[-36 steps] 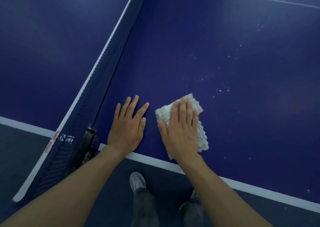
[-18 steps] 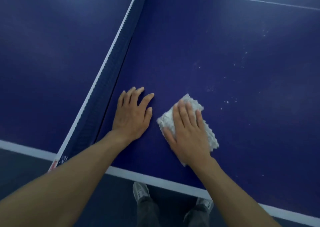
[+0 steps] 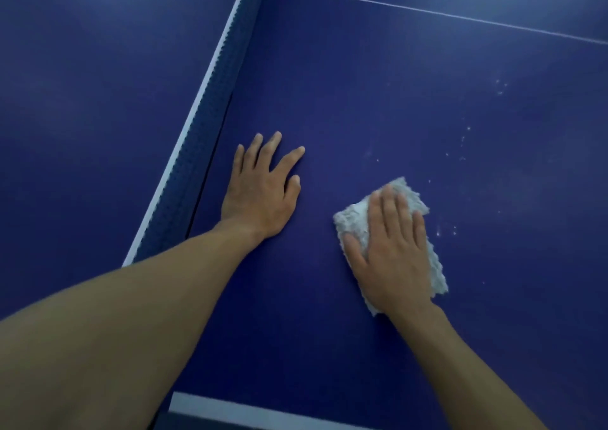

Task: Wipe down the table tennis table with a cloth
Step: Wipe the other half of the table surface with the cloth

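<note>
While your right hand (image 3: 391, 252) is pressing the cloth (image 3: 353, 224) flat on the worktop (image 3: 345, 84), fingers (image 3: 386, 207) straight and together, your left hand (image 3: 263, 196) is resting splayed at its 10 o'clock; white specks (image 3: 468, 128) are lying scattered at the cloth's 1 o'clock, nearer your right hand.

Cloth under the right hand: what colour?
White to pale grey, fluffy-textured cloth, seen best in the head view, the only one.
</note>
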